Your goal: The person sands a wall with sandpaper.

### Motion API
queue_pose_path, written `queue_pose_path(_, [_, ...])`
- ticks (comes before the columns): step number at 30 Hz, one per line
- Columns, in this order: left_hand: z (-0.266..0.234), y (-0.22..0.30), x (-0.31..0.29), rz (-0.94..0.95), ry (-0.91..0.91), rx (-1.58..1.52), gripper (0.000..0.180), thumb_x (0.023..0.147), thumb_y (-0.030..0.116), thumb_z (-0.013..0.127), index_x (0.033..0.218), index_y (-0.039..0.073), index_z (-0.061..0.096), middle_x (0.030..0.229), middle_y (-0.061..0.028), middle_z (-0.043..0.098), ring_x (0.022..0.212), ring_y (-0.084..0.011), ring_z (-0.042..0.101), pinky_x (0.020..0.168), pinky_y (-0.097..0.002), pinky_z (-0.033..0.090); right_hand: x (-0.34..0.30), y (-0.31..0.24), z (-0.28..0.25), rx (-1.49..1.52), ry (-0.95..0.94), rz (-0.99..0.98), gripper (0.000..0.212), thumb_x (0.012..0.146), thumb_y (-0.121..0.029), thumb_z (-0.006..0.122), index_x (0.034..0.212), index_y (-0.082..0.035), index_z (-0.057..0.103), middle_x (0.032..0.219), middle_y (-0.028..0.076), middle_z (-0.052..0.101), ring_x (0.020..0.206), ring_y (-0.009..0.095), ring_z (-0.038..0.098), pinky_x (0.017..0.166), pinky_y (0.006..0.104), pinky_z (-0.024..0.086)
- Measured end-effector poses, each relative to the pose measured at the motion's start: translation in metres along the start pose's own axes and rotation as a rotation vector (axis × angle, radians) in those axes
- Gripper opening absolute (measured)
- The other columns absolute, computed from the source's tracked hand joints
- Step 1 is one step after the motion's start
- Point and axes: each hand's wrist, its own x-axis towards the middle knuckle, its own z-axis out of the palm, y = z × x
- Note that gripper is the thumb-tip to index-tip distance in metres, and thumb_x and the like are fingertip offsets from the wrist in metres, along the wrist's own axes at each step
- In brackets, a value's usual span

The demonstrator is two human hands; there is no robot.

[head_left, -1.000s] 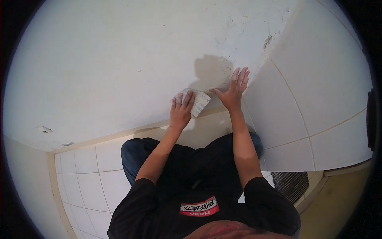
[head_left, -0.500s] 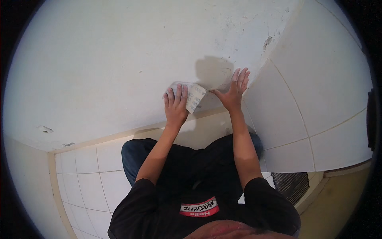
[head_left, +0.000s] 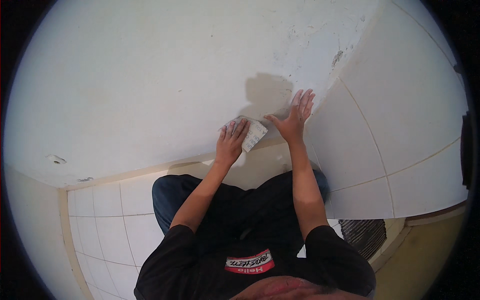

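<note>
My left hand presses a folded sheet of sandpaper against the white wall, low down near its foot. The sheet is pale with faint print on its back, and one corner sticks out to the right of my fingers. My right hand is spread open just right of the sheet, its thumb pointing toward it. Its fingers reach up beside the corner where the wall meets white tiles, and their tips look dusty. Whatever lies under the sheet is hidden.
The painted wall has scuffed, chipped patches near the tiled surface on the right. A small fitting sits low at the left. White floor tiles lie beside my crossed legs, and a dark ribbed mat is behind at right.
My left hand has slid the sandpaper right and a little down along the wall, closer to my right hand. The right hand has hardly moved.
</note>
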Motion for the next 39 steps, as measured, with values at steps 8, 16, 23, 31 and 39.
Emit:
queue_pose_path(8, [-0.029,-0.017,0.024,-0.161,0.138,0.022,0.061,0.087,0.014,0.053,0.148,0.017,0.050,0.156,-0.0090,0.044,0.137,-0.0432,0.042,0.113,-0.0608,0.029,0.000,0.001,-0.002,-0.091,-0.041,-0.002,0.135,0.066,-0.072,0.078,0.160,-0.002,0.009,0.164,0.032,0.003,0.152,0.049,-0.002,0.119,0.0618,0.006])
queue_pose_path(16, [-0.015,-0.013,0.019,-0.099,0.100,0.047,0.062,0.087,0.013,0.054,0.148,0.018,0.050,0.156,-0.0098,0.044,0.135,-0.0446,0.043,0.112,-0.0630,0.030,0.001,0.000,-0.003,-0.063,-0.032,-0.009,0.136,0.066,-0.069,0.080,0.160,-0.002,0.009,0.164,0.032,0.002,0.152,0.049,-0.001,0.119,0.0618,0.007])
queue_pose_path(23, [0.013,0.002,-0.009,-0.021,-0.028,-0.013,0.065,0.087,0.006,0.052,0.150,0.023,0.047,0.157,-0.0003,0.043,0.132,-0.0315,0.051,0.110,-0.0535,0.039,0.001,-0.004,-0.003,-0.031,-0.023,-0.013,0.136,0.066,-0.063,0.084,0.160,-0.002,0.009,0.164,0.032,0.002,0.152,0.049,0.000,0.119,0.0610,0.008])
queue_pose_path(31, [0.002,-0.007,0.004,-0.053,0.017,0.008,0.064,0.086,0.007,0.053,0.149,0.017,0.048,0.157,-0.0044,0.043,0.131,-0.0357,0.051,0.111,-0.0558,0.036,-0.001,0.003,0.001,-0.060,-0.008,-0.017,0.133,0.067,-0.073,0.076,0.160,-0.003,0.011,0.165,0.030,0.002,0.152,0.049,-0.001,0.118,0.0630,0.008])
queue_pose_path(39, [-0.022,-0.003,0.023,-0.169,0.217,-0.019,0.064,0.086,0.007,0.052,0.149,0.016,0.049,0.157,-0.0117,0.041,0.140,-0.0462,0.037,0.113,-0.0610,0.029,-0.001,0.003,-0.002,-0.108,-0.035,-0.015,0.135,0.067,-0.071,0.079,0.160,-0.001,0.008,0.164,0.031,0.001,0.153,0.047,-0.001,0.119,0.0595,0.008])
